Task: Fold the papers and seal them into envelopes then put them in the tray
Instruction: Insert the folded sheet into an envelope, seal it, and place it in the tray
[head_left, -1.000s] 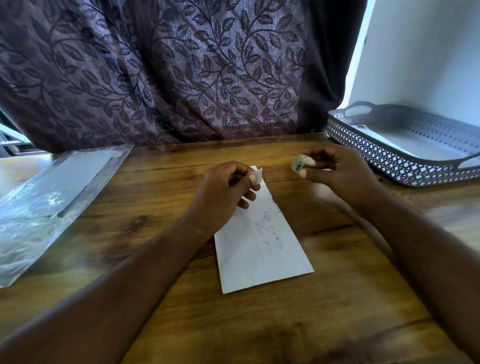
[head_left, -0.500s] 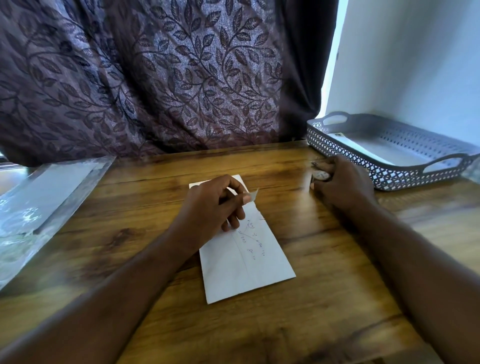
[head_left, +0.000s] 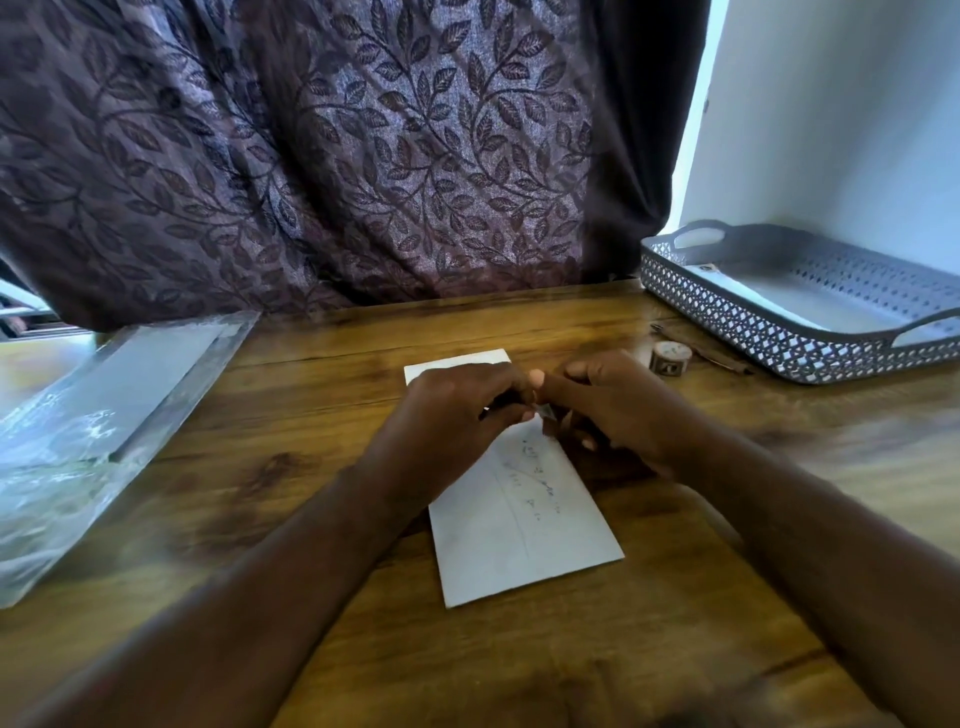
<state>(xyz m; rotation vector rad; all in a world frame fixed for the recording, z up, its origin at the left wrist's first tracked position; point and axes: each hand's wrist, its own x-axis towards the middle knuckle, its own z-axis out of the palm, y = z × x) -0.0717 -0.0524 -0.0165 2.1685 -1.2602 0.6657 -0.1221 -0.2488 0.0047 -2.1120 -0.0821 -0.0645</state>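
Left hand (head_left: 457, 410) and right hand (head_left: 618, 410) meet, pinching a small pale strip (head_left: 545, 411) above the flat white paper envelope (head_left: 519, 530), seemingly to seal it.

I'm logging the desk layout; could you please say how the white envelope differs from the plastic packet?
The white envelope is opaque with faint writing; the plastic packet is clear. The envelope lies mid-table under the left hand and right hand; the packet lies left, untouched. Both lie on the table.
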